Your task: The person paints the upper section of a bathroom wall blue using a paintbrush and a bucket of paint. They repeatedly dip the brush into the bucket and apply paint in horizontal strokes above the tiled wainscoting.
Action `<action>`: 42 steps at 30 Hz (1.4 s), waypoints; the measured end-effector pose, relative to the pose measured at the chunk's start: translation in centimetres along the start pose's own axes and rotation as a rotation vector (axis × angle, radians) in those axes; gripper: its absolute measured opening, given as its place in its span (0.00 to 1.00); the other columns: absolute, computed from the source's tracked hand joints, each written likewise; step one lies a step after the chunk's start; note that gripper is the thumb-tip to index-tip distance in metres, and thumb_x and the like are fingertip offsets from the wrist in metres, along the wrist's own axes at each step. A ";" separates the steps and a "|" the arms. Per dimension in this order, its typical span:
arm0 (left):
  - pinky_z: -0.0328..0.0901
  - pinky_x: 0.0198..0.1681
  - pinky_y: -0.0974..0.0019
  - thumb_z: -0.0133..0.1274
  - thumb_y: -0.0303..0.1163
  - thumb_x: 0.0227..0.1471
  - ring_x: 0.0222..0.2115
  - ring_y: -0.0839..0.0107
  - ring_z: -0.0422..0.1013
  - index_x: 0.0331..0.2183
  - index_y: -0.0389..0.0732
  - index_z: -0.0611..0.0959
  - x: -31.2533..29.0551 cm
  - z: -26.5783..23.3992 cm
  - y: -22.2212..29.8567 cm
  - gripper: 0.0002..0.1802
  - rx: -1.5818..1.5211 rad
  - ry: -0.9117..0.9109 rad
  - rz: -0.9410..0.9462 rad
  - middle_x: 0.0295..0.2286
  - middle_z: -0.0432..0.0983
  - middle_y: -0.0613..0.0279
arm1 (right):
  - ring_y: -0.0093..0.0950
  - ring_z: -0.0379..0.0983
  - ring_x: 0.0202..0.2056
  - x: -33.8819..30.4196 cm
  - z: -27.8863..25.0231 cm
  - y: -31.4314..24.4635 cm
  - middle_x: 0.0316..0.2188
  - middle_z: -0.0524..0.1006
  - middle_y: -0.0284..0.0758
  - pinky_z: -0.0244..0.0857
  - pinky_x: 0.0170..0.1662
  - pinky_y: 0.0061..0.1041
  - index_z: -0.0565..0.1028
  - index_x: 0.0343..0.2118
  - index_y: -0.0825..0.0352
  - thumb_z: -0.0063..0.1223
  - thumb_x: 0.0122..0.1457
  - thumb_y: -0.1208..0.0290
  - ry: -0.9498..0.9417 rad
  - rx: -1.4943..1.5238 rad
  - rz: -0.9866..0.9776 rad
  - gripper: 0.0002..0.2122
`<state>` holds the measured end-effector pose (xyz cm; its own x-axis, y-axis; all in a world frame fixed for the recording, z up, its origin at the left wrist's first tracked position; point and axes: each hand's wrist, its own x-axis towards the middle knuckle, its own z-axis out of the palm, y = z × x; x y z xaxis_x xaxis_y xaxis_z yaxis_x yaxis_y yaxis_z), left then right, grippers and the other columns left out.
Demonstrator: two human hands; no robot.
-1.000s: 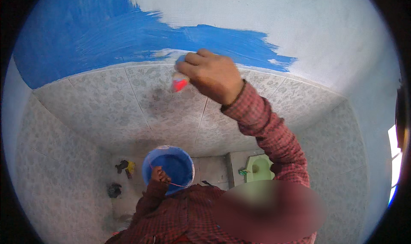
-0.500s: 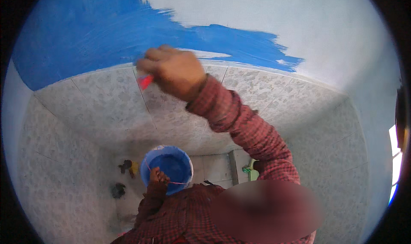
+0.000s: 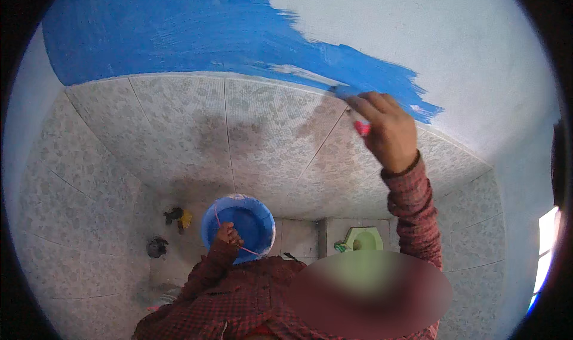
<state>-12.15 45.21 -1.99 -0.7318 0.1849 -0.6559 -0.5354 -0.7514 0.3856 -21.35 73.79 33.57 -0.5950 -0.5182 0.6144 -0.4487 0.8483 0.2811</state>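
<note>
My right hand (image 3: 389,131) grips a paintbrush (image 3: 362,128) with a red handle end. Its blue-wet bristles touch the wall where the blue paint (image 3: 197,35) meets the tile top. A thin pale streak shows within the blue just left of the bristles. Low in front of my body, my left hand (image 3: 229,234) is closed round the thin pink handle (image 3: 249,252) of a blue bucket (image 3: 270,220). Blue paint lies inside that bucket, and whitish smears mark its rim.
Patterned tiles (image 3: 268,137) cover the lower wall, with unpainted pale wall (image 3: 465,53) at upper right. A green squat toilet (image 3: 371,235) sits on a raised step at right. Dark and yellow scraps (image 3: 185,219) and a dark clump (image 3: 157,247) lie on the floor at left.
My right hand has swept the brush rightward along the lower edge of the blue paint. The view has shifted, and the squat toilet shows more fully. My left hand keeps hold of the bucket handle.
</note>
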 end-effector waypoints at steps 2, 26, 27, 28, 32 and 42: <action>0.56 0.19 0.67 0.46 0.36 0.45 0.09 0.76 0.49 0.15 0.49 0.60 -0.3 0.1 0.2 0.15 -0.006 -0.033 0.002 0.08 0.50 0.71 | 0.29 0.68 0.31 1.8 2.0 -2.1 0.28 0.71 0.29 0.66 0.28 0.27 0.71 0.35 0.59 0.49 0.42 0.76 0.058 0.017 -0.084 0.14; 0.54 0.19 0.70 0.48 0.36 0.45 0.09 0.76 0.49 0.14 0.49 0.61 -0.5 1.3 0.0 0.16 0.068 0.108 -0.041 0.08 0.50 0.72 | 0.31 0.72 0.34 -8.1 -1.7 7.5 0.32 0.75 0.36 0.65 0.38 0.24 0.74 0.33 0.64 0.54 0.44 0.81 0.461 0.220 0.439 0.11; 0.55 0.19 0.69 0.48 0.37 0.45 0.09 0.76 0.49 0.14 0.49 0.61 -0.3 1.2 -0.3 0.16 0.092 0.114 -0.039 0.08 0.50 0.72 | 0.32 0.72 0.34 -8.4 -1.8 7.5 0.32 0.75 0.36 0.65 0.38 0.24 0.74 0.33 0.64 0.53 0.44 0.81 0.450 0.161 0.415 0.12; 0.55 0.19 0.69 0.48 0.37 0.44 0.08 0.76 0.50 0.14 0.49 0.61 -0.1 0.9 -0.4 0.16 0.116 0.100 -0.028 0.08 0.50 0.72 | 0.32 0.72 0.35 -8.4 -1.9 7.0 0.32 0.75 0.36 0.65 0.38 0.24 0.74 0.34 0.64 0.53 0.43 0.82 0.450 0.107 0.404 0.12; 0.55 0.18 0.68 0.48 0.37 0.45 0.08 0.76 0.50 0.14 0.49 0.61 0.8 0.4 -0.7 0.16 0.055 -0.004 -0.102 0.07 0.50 0.72 | 0.32 0.69 0.36 -6.0 0.0 3.1 0.33 0.73 0.32 0.65 0.35 0.28 0.72 0.39 0.60 0.50 0.37 0.82 0.319 0.027 0.294 0.21; 0.55 0.19 0.68 0.47 0.37 0.45 0.08 0.76 0.49 0.13 0.49 0.60 -0.8 1.8 -0.4 0.17 0.109 0.018 -0.034 0.07 0.50 0.71 | 0.27 0.68 0.31 4.8 6.1 -6.8 0.28 0.69 0.29 0.66 0.27 0.24 0.70 0.32 0.60 0.51 0.44 0.70 0.483 0.258 -0.057 0.10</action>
<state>-12.09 46.52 -0.50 -0.7054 0.1972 -0.6808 -0.6031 -0.6716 0.4304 -25.19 64.89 30.13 -0.2180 -0.4024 0.8891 -0.6562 0.7348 0.1717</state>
